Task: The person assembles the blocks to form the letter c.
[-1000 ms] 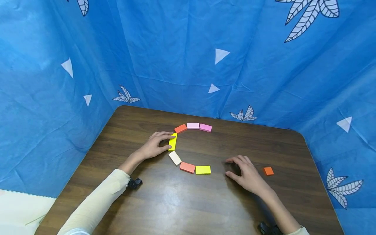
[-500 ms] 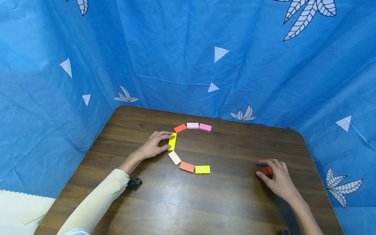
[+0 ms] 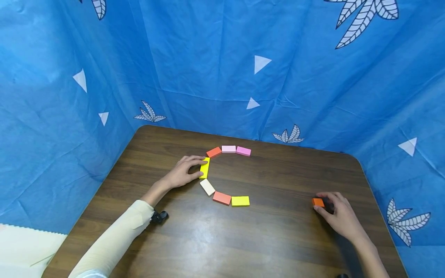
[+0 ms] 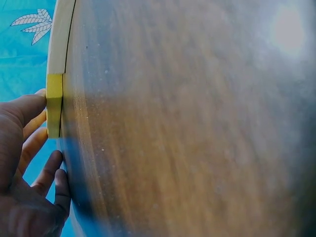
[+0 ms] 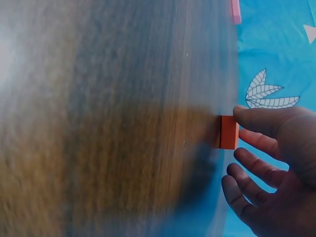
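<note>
On the brown table, my left hand (image 3: 183,171) grips a yellow block (image 3: 204,168), thumb at its near end and fingers along its far end. In the left wrist view that yellow block (image 4: 55,106) shows beside the thumb tip. Far to the right, my right hand (image 3: 342,216) has thumb and index finger around a small orange block (image 3: 318,202). The right wrist view has the thumb at the top corner of the orange block (image 5: 228,132), the index finger partly behind it, and the other fingers loosely spread.
Off the yellow block's far end curve a red block (image 3: 213,151), a pale pink block (image 3: 228,149) and a pink block (image 3: 243,151). From its near end run a cream block (image 3: 207,187), a coral block (image 3: 222,198) and another yellow block (image 3: 240,201). Blue curtains (image 3: 215,69) surround the table.
My right hand has moved right across the table to the orange block, which lies about where it was. The left hand has stayed on the yellow block.
</note>
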Demonstrator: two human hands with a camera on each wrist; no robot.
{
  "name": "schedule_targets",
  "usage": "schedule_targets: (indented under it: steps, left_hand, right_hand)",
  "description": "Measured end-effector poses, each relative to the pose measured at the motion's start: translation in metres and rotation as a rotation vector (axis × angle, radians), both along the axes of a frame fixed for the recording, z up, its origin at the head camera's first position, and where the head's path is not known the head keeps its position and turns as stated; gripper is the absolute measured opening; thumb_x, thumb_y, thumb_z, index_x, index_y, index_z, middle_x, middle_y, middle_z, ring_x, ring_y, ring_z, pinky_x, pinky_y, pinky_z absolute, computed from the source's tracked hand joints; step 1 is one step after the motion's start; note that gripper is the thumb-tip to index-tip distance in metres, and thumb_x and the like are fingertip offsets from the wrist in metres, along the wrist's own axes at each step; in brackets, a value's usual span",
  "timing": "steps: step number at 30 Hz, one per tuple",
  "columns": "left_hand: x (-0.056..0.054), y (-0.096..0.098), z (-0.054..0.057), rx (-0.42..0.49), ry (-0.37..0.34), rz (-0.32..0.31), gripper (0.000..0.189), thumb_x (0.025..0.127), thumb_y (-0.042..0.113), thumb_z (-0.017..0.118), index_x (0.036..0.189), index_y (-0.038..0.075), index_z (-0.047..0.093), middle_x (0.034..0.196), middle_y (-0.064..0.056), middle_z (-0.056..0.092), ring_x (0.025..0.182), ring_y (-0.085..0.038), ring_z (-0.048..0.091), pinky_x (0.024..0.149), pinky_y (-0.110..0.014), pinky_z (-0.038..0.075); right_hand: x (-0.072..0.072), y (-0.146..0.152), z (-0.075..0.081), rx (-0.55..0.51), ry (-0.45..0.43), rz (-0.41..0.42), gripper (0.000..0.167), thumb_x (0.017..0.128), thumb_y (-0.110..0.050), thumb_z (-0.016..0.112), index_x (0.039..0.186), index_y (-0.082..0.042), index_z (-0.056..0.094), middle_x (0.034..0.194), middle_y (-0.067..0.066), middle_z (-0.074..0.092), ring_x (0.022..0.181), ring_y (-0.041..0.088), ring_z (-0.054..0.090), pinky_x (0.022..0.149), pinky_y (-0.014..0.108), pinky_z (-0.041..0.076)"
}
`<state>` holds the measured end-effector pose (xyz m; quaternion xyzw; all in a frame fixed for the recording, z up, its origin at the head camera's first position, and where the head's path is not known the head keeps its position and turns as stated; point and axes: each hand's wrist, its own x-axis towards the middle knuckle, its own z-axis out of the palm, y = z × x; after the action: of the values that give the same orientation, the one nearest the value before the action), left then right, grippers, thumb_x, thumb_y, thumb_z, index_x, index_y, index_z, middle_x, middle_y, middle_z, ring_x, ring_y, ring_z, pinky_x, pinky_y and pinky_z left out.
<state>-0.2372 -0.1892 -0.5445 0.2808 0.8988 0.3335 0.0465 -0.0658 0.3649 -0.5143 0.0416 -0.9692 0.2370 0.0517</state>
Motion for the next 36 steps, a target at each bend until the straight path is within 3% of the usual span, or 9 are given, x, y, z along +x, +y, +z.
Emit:
schedule_targets:
  steps: [3,9,18,25,31,36]
  left_hand:
    - [-0.0003,0.0003,0.0006,0.0,0.002,0.0,0.05,0.104,0.029,0.073,0.152,0.019,0.063,0.164,-0.002,0.055,0.146,-0.035,0.048,0.121,-0.064,0.035]
    - [0.0001,0.001,0.0022,-0.008,-0.002,0.002,0.05,0.104,0.03,0.073,0.153,0.02,0.063,0.165,-0.001,0.054,0.146,-0.033,0.048,0.121,-0.062,0.035]
    - [0.0006,0.0007,0.0029,0.006,0.014,-0.003,0.05,0.103,0.027,0.074,0.152,0.018,0.064,0.164,-0.005,0.055,0.145,-0.036,0.048,0.119,-0.065,0.036]
    - [0.0005,0.0018,0.004,-0.001,-0.016,0.007,0.05,0.104,0.03,0.073,0.152,0.02,0.063,0.164,-0.001,0.054,0.146,-0.034,0.047,0.121,-0.064,0.035]
    - [0.0012,0.0019,0.0049,0.009,-0.015,0.007,0.05,0.104,0.028,0.074,0.152,0.02,0.063,0.164,-0.003,0.055,0.147,-0.036,0.047,0.12,-0.066,0.034]
    - [0.0015,0.002,0.0064,0.009,-0.009,0.006,0.05,0.103,0.027,0.074,0.152,0.02,0.064,0.164,-0.004,0.055,0.146,-0.036,0.048,0.119,-0.066,0.035]
  right_hand:
    - [0.0,0.0021,-0.0013,-0.006,0.017,0.0,0.042,0.094,-0.017,0.085,0.131,-0.003,0.07,0.123,0.023,0.065,0.096,0.027,0.055,0.067,0.026,0.034]
    - [-0.0009,0.004,-0.003,0.002,0.041,0.007,0.037,0.095,-0.016,0.084,0.128,-0.006,0.072,0.115,0.016,0.067,0.091,0.021,0.057,0.068,0.024,0.039]
    - [-0.0021,0.0035,-0.0029,0.006,0.008,-0.013,0.036,0.096,-0.017,0.082,0.129,-0.007,0.073,0.117,0.02,0.07,0.1,0.031,0.06,0.071,0.026,0.041]
    - [-0.0027,0.0029,-0.0048,0.033,0.021,-0.007,0.04,0.092,-0.018,0.086,0.128,-0.006,0.072,0.116,0.021,0.072,0.096,0.031,0.058,0.073,0.033,0.035]
    - [-0.0032,0.0028,-0.0051,0.037,0.035,-0.009,0.04,0.091,-0.016,0.087,0.127,-0.007,0.073,0.115,0.019,0.072,0.094,0.027,0.056,0.069,0.029,0.033]
    - [-0.004,0.0029,-0.004,0.025,0.045,-0.018,0.037,0.092,-0.019,0.087,0.125,-0.008,0.074,0.114,0.018,0.073,0.096,0.028,0.06,0.07,0.027,0.039]
